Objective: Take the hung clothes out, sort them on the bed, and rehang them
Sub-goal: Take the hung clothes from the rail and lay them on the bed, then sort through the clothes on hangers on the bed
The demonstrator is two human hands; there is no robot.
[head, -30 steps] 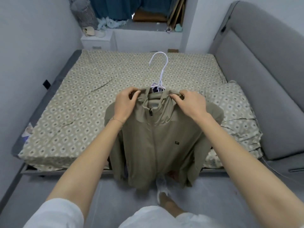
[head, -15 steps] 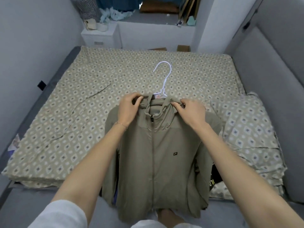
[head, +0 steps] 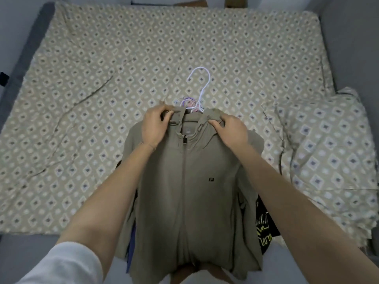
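Observation:
An olive zip-up jacket [head: 190,193] hangs in front of me over the near edge of the bed [head: 102,99]. It tops a bunch of clothes on white and pastel hangers [head: 198,93], whose hooks stick up above the collar. My left hand [head: 155,124] grips the left side of the collar and shoulder. On the other side my right hand [head: 231,130] grips the collar and shoulder. Behind the jacket peek a blue garment [head: 131,247] and a black one with yellow print [head: 264,234].
A patterned sheet covers the bed, with a crease line on its left half. A matching pillow [head: 328,152] lies at the right, against the grey padded headboard [head: 352,48]. The grey bed frame [head: 18,58] runs along the left side.
The view has tilted down and moved nearer the bed, so the far wall and nightstand are out of sight. The bunch of clothes has moved forward over the bed; both hands keep their grip.

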